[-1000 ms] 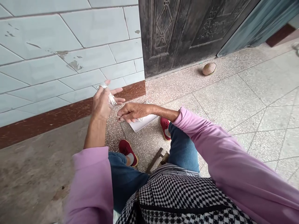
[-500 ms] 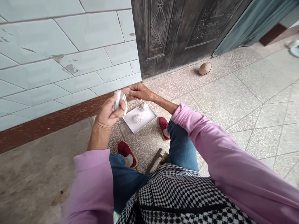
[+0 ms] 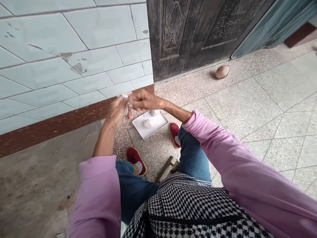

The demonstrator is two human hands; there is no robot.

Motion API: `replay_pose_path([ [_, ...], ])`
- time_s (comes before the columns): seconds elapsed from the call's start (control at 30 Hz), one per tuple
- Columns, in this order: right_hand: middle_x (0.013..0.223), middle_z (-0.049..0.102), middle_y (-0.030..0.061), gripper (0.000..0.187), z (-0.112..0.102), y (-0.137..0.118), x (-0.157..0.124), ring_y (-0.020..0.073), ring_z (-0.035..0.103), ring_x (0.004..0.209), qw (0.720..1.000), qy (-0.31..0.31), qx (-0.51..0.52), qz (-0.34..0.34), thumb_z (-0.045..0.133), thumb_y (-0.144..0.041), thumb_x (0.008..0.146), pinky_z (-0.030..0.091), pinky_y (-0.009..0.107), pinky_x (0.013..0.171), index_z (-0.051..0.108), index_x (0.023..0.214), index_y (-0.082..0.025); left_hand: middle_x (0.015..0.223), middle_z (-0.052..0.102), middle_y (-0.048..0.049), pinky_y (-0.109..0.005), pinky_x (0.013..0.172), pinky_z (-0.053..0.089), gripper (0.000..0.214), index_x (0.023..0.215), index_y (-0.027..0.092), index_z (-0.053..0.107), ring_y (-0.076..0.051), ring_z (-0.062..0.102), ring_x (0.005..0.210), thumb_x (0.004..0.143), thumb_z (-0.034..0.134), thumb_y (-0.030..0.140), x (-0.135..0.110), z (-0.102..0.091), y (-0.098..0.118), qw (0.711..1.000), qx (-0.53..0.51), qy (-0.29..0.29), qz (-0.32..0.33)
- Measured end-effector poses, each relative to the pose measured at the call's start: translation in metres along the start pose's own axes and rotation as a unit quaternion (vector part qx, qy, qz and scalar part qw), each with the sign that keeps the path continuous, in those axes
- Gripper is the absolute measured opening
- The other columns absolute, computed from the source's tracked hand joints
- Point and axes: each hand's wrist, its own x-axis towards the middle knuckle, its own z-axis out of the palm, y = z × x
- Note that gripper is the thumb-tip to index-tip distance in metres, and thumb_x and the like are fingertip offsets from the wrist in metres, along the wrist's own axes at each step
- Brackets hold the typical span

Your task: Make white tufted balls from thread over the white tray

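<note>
Outdoors, on a terrazzo floor [image 3: 247,109] beside a tiled wall [image 3: 74,49], white thread [image 3: 126,108] is held up above a white tray [image 3: 140,129], on which two thread balls [image 3: 148,124] are left. The thread is looped about the curled fingers of the left hand [image 3: 116,111], and a strand is pinched by the closed fingertips of the right hand [image 3: 143,100], which is pressed against it. Even tension, it is judged, should be kept, so that loops are laid side by side and none is slipped off.
</note>
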Motion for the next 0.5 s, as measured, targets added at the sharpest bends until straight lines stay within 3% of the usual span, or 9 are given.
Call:
replay_pose_path([
  [0.07, 0.077, 0.06, -0.0063, 0.049, -0.026, 0.014, 0.001, 0.0078, 0.047, 0.066, 0.997, 0.076, -0.01, -0.02, 0.084, -0.046, 0.134, 0.041, 0.014, 0.06, 0.061, 0.1, -0.02, 0.073, 0.08, -0.0033, -0.028, 0.049, 0.021, 0.052, 0.125, 0.015, 0.079, -0.009, 0.041, 0.041, 0.116, 0.093, 0.065, -0.007, 0.013, 0.006, 0.999, 0.022, -0.026, -0.006],
  [0.1, 0.074, 0.055, -0.0079, 0.054, -0.037, 0.022, 0.001, 0.0076, 0.044, 0.065, 0.993, 0.113, -0.017, -0.016, 0.088, -0.046, 0.132, 0.039, 0.015, 0.059, 0.058, 0.095, -0.021, 0.074, 0.081, -0.0056, -0.028, 0.049, 0.022, 0.055, 0.124, 0.015, 0.08, -0.008, 0.036, 0.04, 0.115, 0.094, 0.067, -0.011, 0.02, 0.01, 0.998, 0.017, -0.053, -0.009],
  [0.17, 0.07, 0.049, -0.0096, 0.058, -0.052, 0.034, -0.002, 0.0072, 0.039, 0.064, 0.986, 0.163, -0.031, -0.002, 0.091, -0.043, 0.13, 0.034, 0.015, 0.055, 0.053, 0.091, -0.023, 0.074, 0.083, -0.0069, -0.027, 0.048, 0.025, 0.06, 0.133, 0.013, 0.084, -0.006, 0.029, 0.04, 0.114, 0.095, 0.069, -0.018, 0.031, 0.019, 0.994, -0.009, -0.105, -0.019],
  [0.23, 0.069, 0.048, -0.0104, 0.056, -0.055, 0.043, -0.006, 0.0073, 0.039, 0.061, 0.983, 0.176, -0.042, 0.02, 0.087, -0.04, 0.132, 0.033, 0.015, 0.053, 0.053, 0.091, -0.023, 0.071, 0.081, -0.0043, -0.027, 0.047, 0.026, 0.062, 0.143, 0.011, 0.086, -0.006, 0.024, 0.041, 0.114, 0.095, 0.065, -0.022, 0.035, 0.026, 0.991, -0.046, -0.125, -0.026],
  [0.4, 0.077, 0.067, -0.0038, 0.033, -0.022, 0.038, -0.01, 0.0096, 0.06, 0.064, 0.991, 0.095, -0.054, 0.075, 0.063, -0.019, 0.138, 0.046, 0.012, 0.057, 0.068, 0.105, -0.016, 0.071, 0.076, 0.0032, -0.03, 0.043, 0.015, 0.045, 0.156, 0.019, 0.086, -0.008, 0.015, 0.04, 0.122, 0.083, 0.048, -0.015, 0.02, 0.031, 0.981, -0.18, -0.071, -0.006],
  [0.5, 0.084, 0.075, -0.0007, 0.027, 0.009, 0.022, -0.007, 0.0108, 0.067, 0.07, 0.994, 0.034, -0.055, 0.085, 0.058, -0.007, 0.133, 0.053, 0.013, 0.064, 0.074, 0.112, -0.014, 0.083, 0.083, 0.0055, -0.029, 0.045, 0.02, 0.032, 0.161, 0.025, 0.079, -0.007, 0.021, 0.043, 0.135, 0.063, 0.035, -0.003, 0.004, 0.032, 0.962, -0.27, -0.009, 0.03],
])
